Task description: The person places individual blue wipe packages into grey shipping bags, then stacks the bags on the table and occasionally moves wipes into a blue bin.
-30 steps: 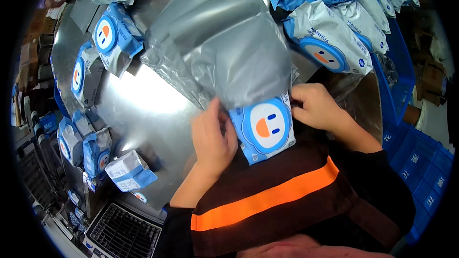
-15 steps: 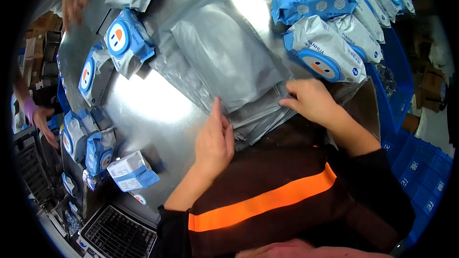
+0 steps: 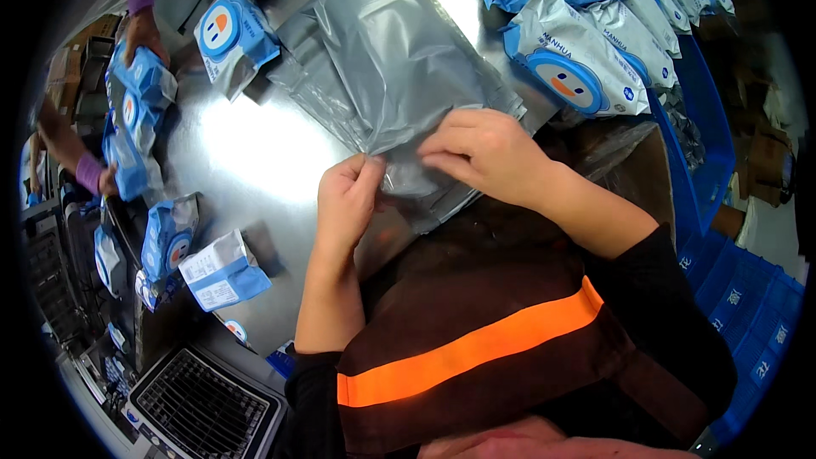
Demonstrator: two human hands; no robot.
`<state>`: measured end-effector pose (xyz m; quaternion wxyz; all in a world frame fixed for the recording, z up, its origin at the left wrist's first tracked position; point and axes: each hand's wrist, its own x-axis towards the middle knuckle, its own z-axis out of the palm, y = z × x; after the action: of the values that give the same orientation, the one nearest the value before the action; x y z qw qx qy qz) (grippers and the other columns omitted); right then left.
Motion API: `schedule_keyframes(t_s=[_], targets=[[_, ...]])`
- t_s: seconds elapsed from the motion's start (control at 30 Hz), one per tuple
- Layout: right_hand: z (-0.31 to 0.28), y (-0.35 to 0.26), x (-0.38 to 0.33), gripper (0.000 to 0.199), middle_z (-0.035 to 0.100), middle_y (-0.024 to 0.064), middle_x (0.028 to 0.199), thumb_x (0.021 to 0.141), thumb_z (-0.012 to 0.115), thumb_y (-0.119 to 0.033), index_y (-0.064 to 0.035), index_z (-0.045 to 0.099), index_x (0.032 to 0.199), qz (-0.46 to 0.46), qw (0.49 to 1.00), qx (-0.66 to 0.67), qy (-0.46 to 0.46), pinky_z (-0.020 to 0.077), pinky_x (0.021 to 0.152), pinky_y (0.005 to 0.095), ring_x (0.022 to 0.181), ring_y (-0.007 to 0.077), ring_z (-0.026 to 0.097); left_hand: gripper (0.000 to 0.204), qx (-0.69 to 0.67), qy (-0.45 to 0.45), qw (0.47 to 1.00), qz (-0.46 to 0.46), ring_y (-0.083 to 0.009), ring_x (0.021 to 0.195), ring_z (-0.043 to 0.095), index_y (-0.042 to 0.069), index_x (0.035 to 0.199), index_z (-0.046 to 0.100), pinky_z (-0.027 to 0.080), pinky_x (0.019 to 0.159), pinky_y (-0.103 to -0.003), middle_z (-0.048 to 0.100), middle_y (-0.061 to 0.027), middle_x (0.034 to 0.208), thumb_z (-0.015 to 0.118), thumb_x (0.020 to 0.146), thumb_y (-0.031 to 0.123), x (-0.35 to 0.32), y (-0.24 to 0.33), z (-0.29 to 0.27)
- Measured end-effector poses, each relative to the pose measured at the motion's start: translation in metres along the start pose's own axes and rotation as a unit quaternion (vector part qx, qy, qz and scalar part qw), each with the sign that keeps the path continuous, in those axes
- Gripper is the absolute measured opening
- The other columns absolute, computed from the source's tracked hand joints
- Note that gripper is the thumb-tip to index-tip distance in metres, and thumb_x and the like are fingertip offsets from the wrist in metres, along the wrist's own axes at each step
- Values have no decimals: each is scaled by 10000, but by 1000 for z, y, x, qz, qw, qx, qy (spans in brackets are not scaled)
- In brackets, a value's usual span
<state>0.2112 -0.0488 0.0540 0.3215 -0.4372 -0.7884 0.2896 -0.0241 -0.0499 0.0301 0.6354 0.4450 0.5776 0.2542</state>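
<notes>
A grey plastic mailer bag [image 3: 387,51] lies on top of a stack of similar bags on the shiny metal table [image 3: 263,149]. My left hand [image 3: 347,200] is closed on the bag's near edge, its thumb against its bent fingers. To the right of it, my right hand [image 3: 484,153] pinches the same near end, with its fingers curled over the plastic. Between my hands the film is bunched and creased. Part of the edge is hidden under my fingers.
Blue and white wipes packs [image 3: 578,59] crowd the far right, beside a blue crate [image 3: 710,144]. More packs [image 3: 217,276] stand at left, where a co-worker's hands [image 3: 144,34] grip several of them. A black-gridded machine [image 3: 204,404] sits at lower left.
Both my hands have closed on the bag's near end; the right moved left and the left shifted left. The top bag has become wrinkled. The co-worker's hands now hold packs.
</notes>
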Motion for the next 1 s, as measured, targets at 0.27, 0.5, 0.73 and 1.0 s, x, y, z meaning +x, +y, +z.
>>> schedule_keyframes(t_s=[0.27,0.5,0.73,1.0], targets=[[24,-13,7,107,577,37,815,758,766,-127,-103,675,808,-106,994,-37,-7,505,732,343,834,250,576,371,-50,-11,999,6,-115,566,620,13,796,651,490,537,-240,650,-60,675,536,1033,275,-17,7,13],[-38,16,-57,62,674,41,880,839,777,-81,-48,730,862,45,937,334,-90,512,715,274,801,124,636,381,-2,5,1000,17,-138,534,594,0,787,658,465,514,-264,621,-55,638,534,1034,263,-22,-8,1],[-135,171,-389,266,681,109,954,843,752,-156,-21,651,1048,627,737,218,125,538,763,329,831,206,667,304,44,6,999,15,-114,577,609,2,880,688,475,551,-249,625,-37,670,557,1012,243,-29,-11,-16],[-86,62,-157,339,695,93,1078,843,704,-25,-86,698,1176,169,956,-147,187,533,894,381,1015,289,667,475,523,172,678,486,-355,1195,603,26,1256,651,494,1011,-454,615,-167,1320,602,790,-51,-17,-4,-19]])
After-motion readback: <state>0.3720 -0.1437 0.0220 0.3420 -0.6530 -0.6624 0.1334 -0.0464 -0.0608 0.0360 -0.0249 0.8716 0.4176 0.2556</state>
